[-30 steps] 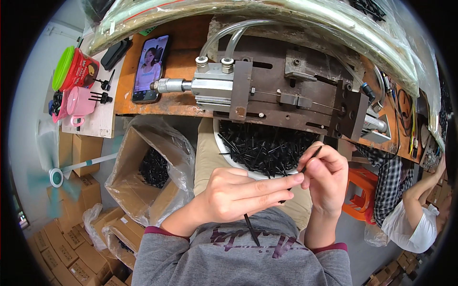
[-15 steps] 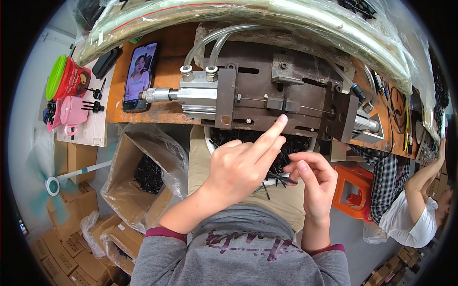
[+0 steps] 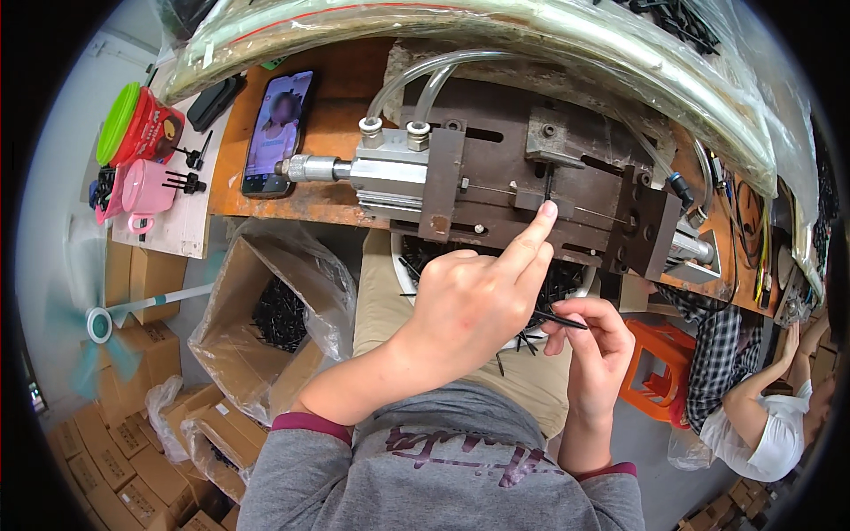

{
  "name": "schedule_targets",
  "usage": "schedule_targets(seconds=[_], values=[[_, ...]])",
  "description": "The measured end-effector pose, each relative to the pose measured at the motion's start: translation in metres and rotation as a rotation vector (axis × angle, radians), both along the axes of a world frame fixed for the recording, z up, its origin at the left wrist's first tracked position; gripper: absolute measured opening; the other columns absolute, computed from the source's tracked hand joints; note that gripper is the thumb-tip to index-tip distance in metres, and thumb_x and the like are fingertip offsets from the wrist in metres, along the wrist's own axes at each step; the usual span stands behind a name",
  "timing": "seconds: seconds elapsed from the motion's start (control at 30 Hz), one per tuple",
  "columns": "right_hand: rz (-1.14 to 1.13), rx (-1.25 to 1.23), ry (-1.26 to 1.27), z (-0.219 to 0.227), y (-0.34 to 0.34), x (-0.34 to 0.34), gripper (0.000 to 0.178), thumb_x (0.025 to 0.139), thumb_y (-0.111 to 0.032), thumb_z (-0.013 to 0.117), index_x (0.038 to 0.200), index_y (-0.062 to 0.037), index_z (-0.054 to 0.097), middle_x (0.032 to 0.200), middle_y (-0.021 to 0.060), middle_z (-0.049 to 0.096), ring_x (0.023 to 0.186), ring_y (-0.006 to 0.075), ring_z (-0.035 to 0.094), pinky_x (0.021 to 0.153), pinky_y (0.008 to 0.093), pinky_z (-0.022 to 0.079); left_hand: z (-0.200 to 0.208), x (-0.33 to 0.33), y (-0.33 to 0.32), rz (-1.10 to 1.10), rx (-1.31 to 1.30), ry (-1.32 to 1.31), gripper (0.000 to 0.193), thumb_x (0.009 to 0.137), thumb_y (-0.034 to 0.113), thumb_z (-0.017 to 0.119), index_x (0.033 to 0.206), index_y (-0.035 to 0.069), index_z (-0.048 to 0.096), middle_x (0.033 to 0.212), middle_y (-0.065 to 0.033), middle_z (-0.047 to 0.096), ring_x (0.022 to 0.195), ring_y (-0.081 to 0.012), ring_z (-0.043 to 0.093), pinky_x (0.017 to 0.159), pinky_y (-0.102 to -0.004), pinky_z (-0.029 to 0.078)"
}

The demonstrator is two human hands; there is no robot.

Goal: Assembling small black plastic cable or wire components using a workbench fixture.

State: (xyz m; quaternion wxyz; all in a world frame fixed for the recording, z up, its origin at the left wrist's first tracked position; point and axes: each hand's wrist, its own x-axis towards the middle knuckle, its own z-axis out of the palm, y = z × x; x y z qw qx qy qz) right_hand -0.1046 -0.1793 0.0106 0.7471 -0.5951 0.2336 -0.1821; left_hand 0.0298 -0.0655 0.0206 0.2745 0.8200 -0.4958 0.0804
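My left hand (image 3: 469, 296) reaches to the metal fixture (image 3: 496, 164), its index finger stretched out against the near end of a thin black rod (image 3: 549, 181). That rod stands in a small dark block (image 3: 528, 201) at the fixture's middle, below a metal bracket. My right hand (image 3: 595, 350) is closed, pinching a slim black plastic stick (image 3: 563, 319) between thumb and fingers, just in front of the fixture. Under both hands, on my lap, lies a white-rimmed container (image 3: 407, 285) of many loose black sticks, partly hidden by my hands.
Air cylinders (image 3: 390, 181) with clear hoses flank the fixture. A phone (image 3: 277, 133), a pink cup (image 3: 149, 188) and a red tub (image 3: 146, 128) stand at left. Below them, an open carton (image 3: 221, 332) holds black parts. An orange stool (image 3: 655, 363) and another person (image 3: 761, 416) are at right.
My right hand has raised the black stick and turned it, so it now points out past the fingertips. My left finger stays at the rod. The whole view has shifted slightly.
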Motion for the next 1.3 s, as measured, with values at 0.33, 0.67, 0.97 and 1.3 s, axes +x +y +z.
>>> schedule_targets(seconds=[0.33,0.67,0.97,1.3], values=[[0.032,-0.080,-0.148,0.015,0.010,0.000,0.038,0.079,0.004,0.068,0.114,0.0093,0.053,0.110,0.0190,0.059,0.084,0.0188,0.065,0.069,0.0273,0.056,0.001,-0.001,0.000,-0.001,-0.012,-0.020,0.017,0.074,0.010,0.067,0.090,0.004,0.068,0.122,-0.0043,0.062,0.046,-0.0113,0.057,0.045,-0.0235,0.045],[-0.118,-0.104,-0.122,0.024,0.009,0.012,0.009,0.085,0.006,0.059,0.094,0.0054,0.060,0.082,0.0125,0.064,0.060,0.0113,0.061,0.054,0.0207,0.049,0.015,-0.013,0.017,-0.091,-0.216,0.170,0.042,0.072,0.009,0.072,0.114,0.005,0.064,0.126,-0.0125,0.057,0.074,-0.0182,0.066,0.059,-0.0264,0.053],[-0.059,0.284,-0.206,0.020,-0.006,0.011,0.015,0.091,-0.009,0.057,0.101,0.0027,0.054,0.075,0.0112,0.061,0.050,0.0106,0.052,0.045,0.0204,0.042,0.017,-0.023,0.041,-0.314,-0.388,0.446,0.033,0.070,0.003,0.075,0.102,0.000,0.070,0.105,-0.0130,0.068,0.077,-0.0213,0.067,0.067,-0.0293,0.056],[-0.111,0.100,-0.142,0.019,-0.004,0.012,0.016,0.094,-0.012,0.054,0.094,0.0042,0.058,0.079,0.0130,0.062,0.055,0.0129,0.058,0.047,0.0207,0.045,0.010,-0.028,0.042,-0.365,-0.421,0.537,0.024,0.069,0.006,0.078,0.092,0.001,0.072,0.094,-0.0101,0.069,0.074,-0.0202,0.067,0.063,-0.0289,0.055]])
